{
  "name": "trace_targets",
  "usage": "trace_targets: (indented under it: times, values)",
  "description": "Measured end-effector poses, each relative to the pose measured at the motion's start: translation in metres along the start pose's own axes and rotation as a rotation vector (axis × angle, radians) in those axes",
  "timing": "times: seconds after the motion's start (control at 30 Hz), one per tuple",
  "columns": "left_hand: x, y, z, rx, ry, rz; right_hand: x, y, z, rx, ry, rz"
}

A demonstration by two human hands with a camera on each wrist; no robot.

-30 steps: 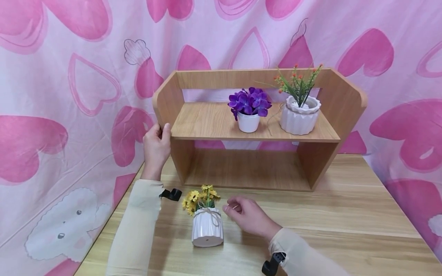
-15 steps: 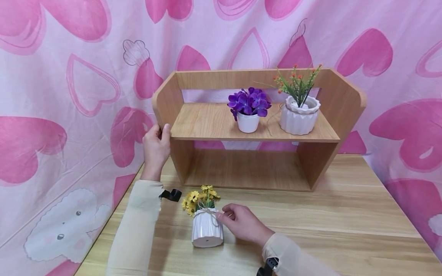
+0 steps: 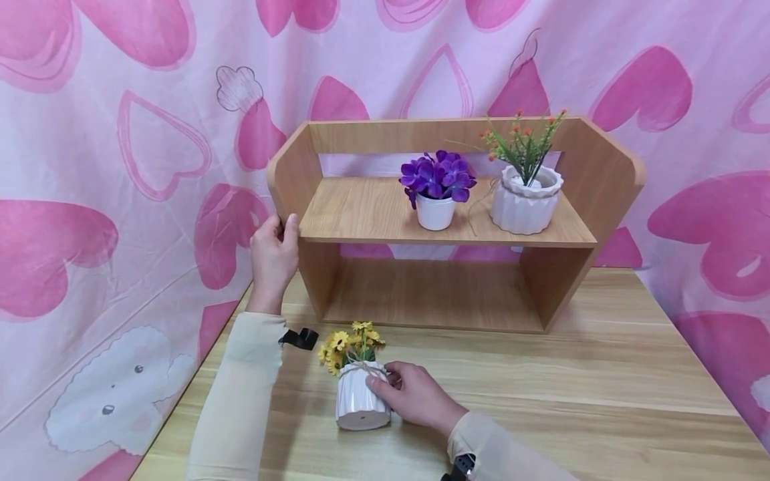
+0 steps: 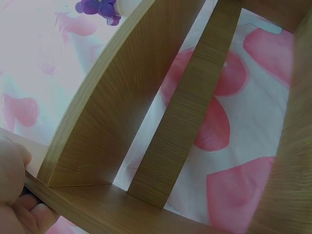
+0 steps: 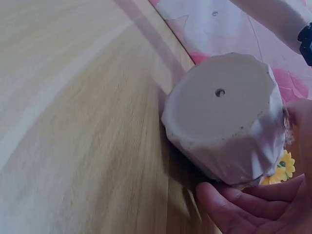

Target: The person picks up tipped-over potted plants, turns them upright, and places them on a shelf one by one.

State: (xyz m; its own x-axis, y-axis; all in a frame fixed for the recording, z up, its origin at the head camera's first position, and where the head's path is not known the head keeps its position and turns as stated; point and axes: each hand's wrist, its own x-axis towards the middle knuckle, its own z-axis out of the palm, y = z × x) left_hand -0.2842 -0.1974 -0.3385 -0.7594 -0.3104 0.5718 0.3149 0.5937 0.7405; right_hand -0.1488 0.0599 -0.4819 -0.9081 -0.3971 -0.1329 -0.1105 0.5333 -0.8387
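My left hand [image 3: 273, 260] grips the left side panel of a wooden desktop shelf [image 3: 448, 242], thumb on the near edge; the left wrist view shows its fingers [image 4: 39, 214] wrapped round the board. A white ribbed flower pot [image 3: 362, 401] with yellow flowers [image 3: 340, 342] and a twine bow lies on its side on the table, base toward me. My right hand [image 3: 418, 397] holds this pot by its right side near the rim. The thumb lies on top, and in the right wrist view the fingers [image 5: 243, 202] reach along the lower side, beside the round base with its small hole.
On the upper board stand a small white pot with purple flowers [image 3: 436, 212] and, to its right, a larger white pot [image 3: 525, 208] with orange-tipped greenery. The wooden table [image 3: 631, 374] extends to the right. A pink heart-patterned curtain [image 3: 156, 133] hangs behind and at the left.
My right hand has moved left from beside the fallen pot and taken hold of its side. The left hand keeps its grip on the shelf panel, and the pot lies where it was.
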Motion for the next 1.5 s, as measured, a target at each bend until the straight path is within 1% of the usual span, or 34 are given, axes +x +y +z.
trace_targets:
  times: [0.37, 0.57, 0.73, 0.9, 1.17, 1.37, 1.5]
  values:
    - [0.0013, -0.0004, 0.0015, -0.021, 0.002, 0.019, 0.0057, -0.0043, 0.0047, 0.049, -0.02, 0.084]
    - [0.0011, 0.0004, 0.0011, -0.013, 0.009, 0.013, 0.0081, -0.0055, 0.006, 0.12, -0.029, 0.135]
    - [0.0006, 0.0006, 0.0, -0.015, 0.0, 0.007, 0.0087, -0.0053, 0.0076, 0.175, -0.021, 0.172]
    - [0.0004, -0.0003, 0.0, -0.016, 0.002, 0.011, 0.0085, -0.0053, 0.0095, 0.254, -0.01, 0.203]
    - [0.0008, -0.0006, 0.0012, -0.021, -0.007, 0.006, 0.0084, -0.0049, 0.0083, 0.276, 0.025, 0.187]
    - [0.0011, -0.0012, 0.0011, -0.026, -0.006, 0.007, 0.0071, -0.0035, 0.0036, 0.289, 0.025, 0.144]
    - [0.0018, -0.0012, 0.0012, -0.026, -0.006, 0.002, 0.0071, -0.0039, 0.0011, 0.293, 0.04, 0.11]
